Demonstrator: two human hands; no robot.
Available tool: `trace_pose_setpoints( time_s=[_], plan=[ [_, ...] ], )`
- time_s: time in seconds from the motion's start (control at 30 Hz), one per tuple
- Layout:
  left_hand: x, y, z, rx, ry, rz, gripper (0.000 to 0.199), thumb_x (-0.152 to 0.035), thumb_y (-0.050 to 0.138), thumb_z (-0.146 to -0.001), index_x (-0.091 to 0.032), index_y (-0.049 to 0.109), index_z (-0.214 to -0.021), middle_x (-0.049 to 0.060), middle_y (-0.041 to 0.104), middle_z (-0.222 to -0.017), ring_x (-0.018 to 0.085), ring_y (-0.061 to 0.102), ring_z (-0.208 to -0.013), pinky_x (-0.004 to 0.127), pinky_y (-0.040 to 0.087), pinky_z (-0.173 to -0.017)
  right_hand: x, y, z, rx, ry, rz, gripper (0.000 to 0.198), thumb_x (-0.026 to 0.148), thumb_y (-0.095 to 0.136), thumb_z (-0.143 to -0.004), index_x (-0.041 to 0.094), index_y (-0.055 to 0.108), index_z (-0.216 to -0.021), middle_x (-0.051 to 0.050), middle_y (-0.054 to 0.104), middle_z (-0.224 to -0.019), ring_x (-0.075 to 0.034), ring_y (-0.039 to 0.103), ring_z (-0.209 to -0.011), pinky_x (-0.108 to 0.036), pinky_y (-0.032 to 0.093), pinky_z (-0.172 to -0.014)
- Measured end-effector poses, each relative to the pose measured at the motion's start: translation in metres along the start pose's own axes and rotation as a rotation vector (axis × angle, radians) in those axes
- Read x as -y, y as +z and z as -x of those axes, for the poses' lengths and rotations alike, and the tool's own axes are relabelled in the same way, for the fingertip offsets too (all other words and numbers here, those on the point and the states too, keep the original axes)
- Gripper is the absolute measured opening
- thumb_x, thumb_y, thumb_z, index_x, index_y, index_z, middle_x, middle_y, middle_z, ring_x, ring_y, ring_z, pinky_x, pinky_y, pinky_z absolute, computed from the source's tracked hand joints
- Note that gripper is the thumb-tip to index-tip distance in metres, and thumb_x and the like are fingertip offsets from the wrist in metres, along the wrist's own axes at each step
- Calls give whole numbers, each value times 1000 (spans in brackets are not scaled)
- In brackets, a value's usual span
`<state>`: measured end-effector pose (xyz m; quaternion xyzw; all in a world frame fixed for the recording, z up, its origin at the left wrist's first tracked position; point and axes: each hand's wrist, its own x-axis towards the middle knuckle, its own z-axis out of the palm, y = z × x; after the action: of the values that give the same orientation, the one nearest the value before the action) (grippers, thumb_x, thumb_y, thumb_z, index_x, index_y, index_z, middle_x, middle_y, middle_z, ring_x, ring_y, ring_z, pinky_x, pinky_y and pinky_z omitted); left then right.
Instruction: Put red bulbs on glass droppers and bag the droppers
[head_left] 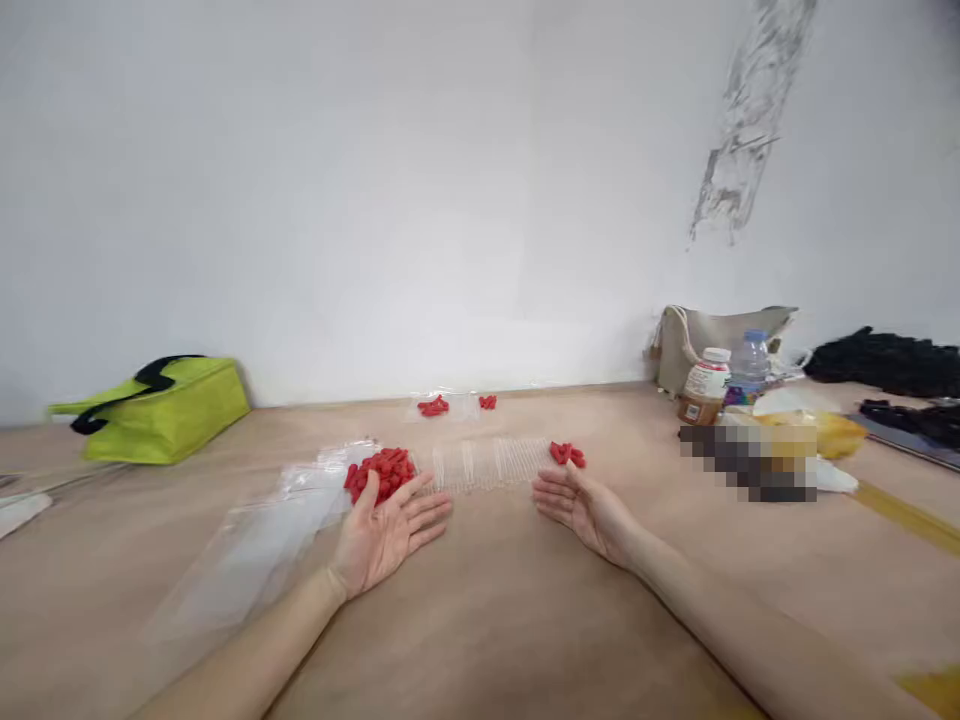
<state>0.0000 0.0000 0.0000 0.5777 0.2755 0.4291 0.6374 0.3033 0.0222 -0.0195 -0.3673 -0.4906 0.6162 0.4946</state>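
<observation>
Red pieces (384,474) lay heaped on the bench (480,620) at eleven o'clock, just past my left hand (386,542), its fingers (429,518) spread and released. Clear strips (517,462) lined up at twelve. At one, just past my right hand (591,513), sat a smaller red pile (566,453); those fingers were also released, nearly straight. Clear bags (251,555) overlapped at ten, a lime bag (180,410) stood farther out, and a bottle (706,382) stood at two.

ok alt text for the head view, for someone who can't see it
A person's left hand and right hand, open and empty, before clear strips on a brown table. A pile of red pieces lies by the left one, a smaller red cluster by the right.
</observation>
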Motion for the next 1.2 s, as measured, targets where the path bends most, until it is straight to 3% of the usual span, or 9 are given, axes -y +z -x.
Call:
trace_pose_setpoints(
  time_s=[0.13, 0.2, 0.27, 0.83, 0.93, 1.03, 1.1, 1.2],
  plan=[
    [5, 4, 5, -4, 91, -699, 51, -52, 49, -78, -24, 49, -121, 8, 53, -122, 28, 43, -116, 46, 27, -101, 0, 8, 15, 162, -251, 625, 43, 51, 51, -75, 19, 64, -100, -9, 60, -109, -25, 52, -106, -42, 35, -95],
    [4, 7, 8, 96, 115, -1039, 41, -43, 54, -78, -29, 53, -117, 4, 50, -126, 25, 41, -118, 43, 26, -102, -1, 10, 18, 250, -383, 917, 40, 45, 54, -75, 23, 61, -108, -7, 53, -120, -25, 46, -112, -41, 32, -98],
    [3, 10, 9, 152, 136, -1199, 38, -40, 50, -81, -29, 53, -118, 3, 48, -127, 23, 41, -118, 41, 29, -101, -1, 11, 18, 296, -440, 1072, 41, 42, 50, -78, 24, 56, -114, -7, 49, -125, -23, 43, -115, -40, 32, -98],
    [3, 13, 10, 131, 230, -1308, 36, -33, 50, -83, -27, 53, -118, 4, 54, -122, 20, 47, -113, 37, 38, -95, -4, 14, 16, 303, -505, 1188, 37, 36, 46, -82, 24, 56, -115, -7, 50, -124, -21, 46, -112, -37, 36, -94],
    [-2, 13, 6, -21, 350, -1387, 25, -30, 50, -82, -23, 62, -102, 5, 61, -106, 19, 55, -97, 34, 43, -86, -5, 17, 9, 206, -545, 1133, 30, 30, 50, -78, 21, 61, -105, -7, 59, -108, -18, 54, -98, -32, 41, -85],
    [-17, 5, -7, -347, 425, -1504, 19, -28, 47, -81, -20, 64, -79, 4, 64, -83, 19, 57, -81, 32, 43, -77, -4, 24, -12, 8, -536, 1096, 21, 24, 50, -76, 17, 62, -91, -5, 62, -85, -14, 57, -78, -26, 43, -71],
    [-31, -6, -19, -473, 339, -1609, 18, -30, 48, -78, -20, 62, -73, 3, 63, -79, 20, 57, -80, 32, 42, -75, -1, 31, -32, -127, -485, 1127, 17, 22, 50, -74, 16, 61, -85, -4, 61, -78, -14, 55, -73, -24, 41, -66],
    [-46, -26, -34, -636, 69, -1749, 20, -39, 51, -73, -22, 61, -75, 3, 63, -82, 24, 56, -84, 33, 41, -75, 5, 48, -60, -282, -337, 1218, 17, 25, 51, -73, 17, 59, -85, -5, 60, -84, -15, 55, -77, -24, 39, -65]
  ],
)
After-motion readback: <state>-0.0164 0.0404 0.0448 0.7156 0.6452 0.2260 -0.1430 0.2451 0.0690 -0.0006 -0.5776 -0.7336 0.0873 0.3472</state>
